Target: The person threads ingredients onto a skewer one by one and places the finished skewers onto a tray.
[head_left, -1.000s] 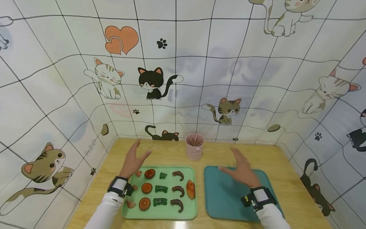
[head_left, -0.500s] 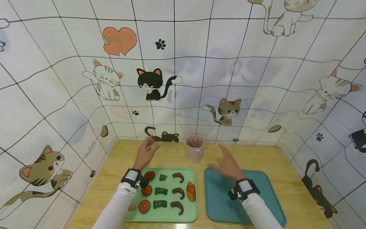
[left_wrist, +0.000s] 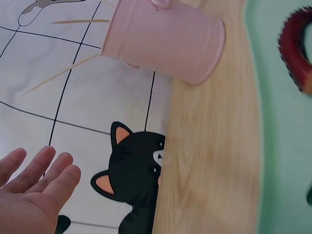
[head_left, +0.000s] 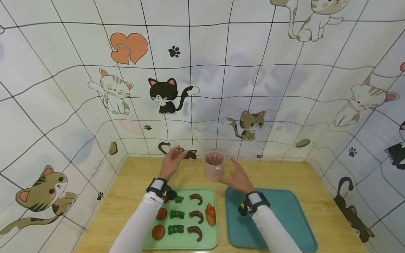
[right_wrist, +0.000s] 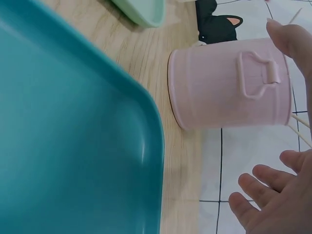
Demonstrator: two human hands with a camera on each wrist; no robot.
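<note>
A pink bucket (head_left: 213, 172) with thin wooden skewers (head_left: 216, 160) in it stands upright near the back of the table. My right hand (head_left: 237, 178) is at the bucket's right side, thumb and fingers spread, its thumb overlapping the bucket in the head view. To the left, my left hand (head_left: 172, 162) hovers with nothing in it, a gap away from the bucket; its fingers (left_wrist: 63, 183) are extended in the left wrist view. In the right wrist view the bucket's small handle (right_wrist: 258, 75) faces the camera, between thumb and fingers.
A green tray (head_left: 190, 242) in front holds brown mushroom-like pieces (head_left: 158, 232), dark green knotted pieces (head_left: 175, 229), curled tentacle-like pieces (head_left: 195, 232) and an orange-brown piece (head_left: 210, 214). Right of it lies a blue tray (head_left: 278, 218). A cat-printed sheet (head_left: 205, 88) hangs behind the table.
Both hands have moved inward toward the pink bucket, the left going right and the right going left. The bucket and trays have stayed in place.
</note>
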